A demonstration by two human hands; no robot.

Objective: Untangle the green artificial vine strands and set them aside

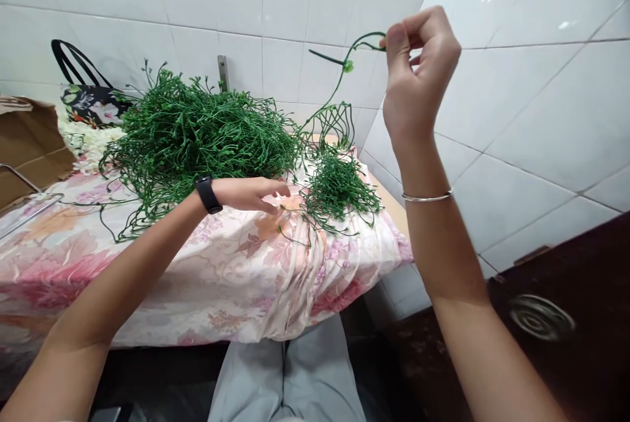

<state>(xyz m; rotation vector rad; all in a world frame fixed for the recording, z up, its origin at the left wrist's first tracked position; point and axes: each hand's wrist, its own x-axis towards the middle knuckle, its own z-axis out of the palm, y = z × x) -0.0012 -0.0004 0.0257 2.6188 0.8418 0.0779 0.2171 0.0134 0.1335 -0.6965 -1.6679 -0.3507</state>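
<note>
head view: my right hand [418, 71], raised, is pinched on a green stem [348, 66], which trails down toward the smaller green pile [339, 186]. my left hand [249, 195], fingers loosely parted, is over the floral cloth [207, 284], just before the large green pile [201, 130].

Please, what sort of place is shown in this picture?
Probably a corner of a home or small workroom: it has white tiled walls, a floral tablecloth and a large heap of green artificial-looking stems.
</note>
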